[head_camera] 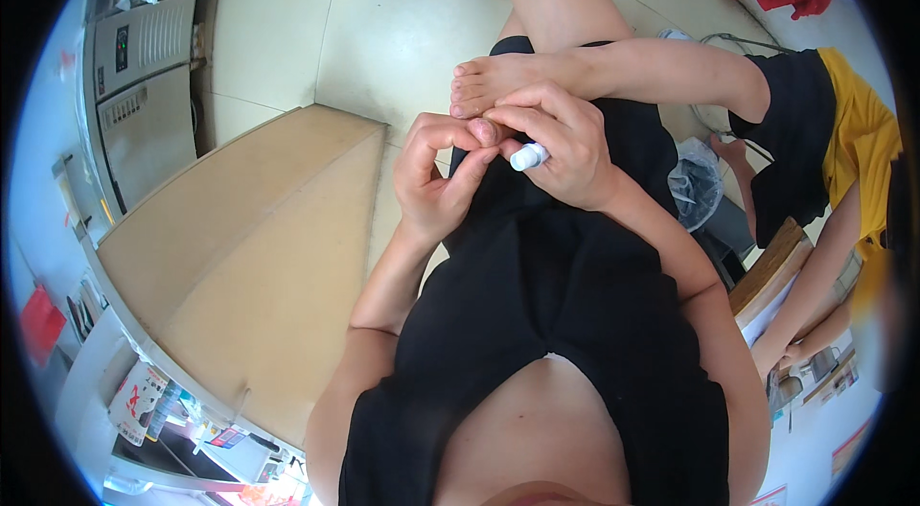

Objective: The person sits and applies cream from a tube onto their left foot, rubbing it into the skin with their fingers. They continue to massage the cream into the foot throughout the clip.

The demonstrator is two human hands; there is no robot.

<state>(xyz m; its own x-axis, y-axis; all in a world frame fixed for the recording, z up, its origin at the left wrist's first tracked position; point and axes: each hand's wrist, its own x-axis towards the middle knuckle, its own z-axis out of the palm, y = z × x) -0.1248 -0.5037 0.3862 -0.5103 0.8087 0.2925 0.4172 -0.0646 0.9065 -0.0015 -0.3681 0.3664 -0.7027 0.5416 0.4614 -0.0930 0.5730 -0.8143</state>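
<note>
A bare foot [503, 78] of another person rests across my lap, its toes pointing left. Its big toe [484, 132] has a rough, pale pinkish patch at the nail. From the left, my left hand [437, 172] curls around that toe, index finger against it and thumb just below. My right hand [568, 139] comes from the other side, fingertips at the base of the toe. Tucked in the right palm is a small white tube or bottle [530, 157], its capped end sticking out towards me. The rest of the tube is hidden by my fingers.
A tan counter or cabinet panel [273, 261] slants along my left. Beyond it stands a grey metal appliance [147, 111]. A lined waste bin [696, 182] is at the right. A person in a yellow shirt [855, 125] sits there beside a wooden-edged table [769, 265].
</note>
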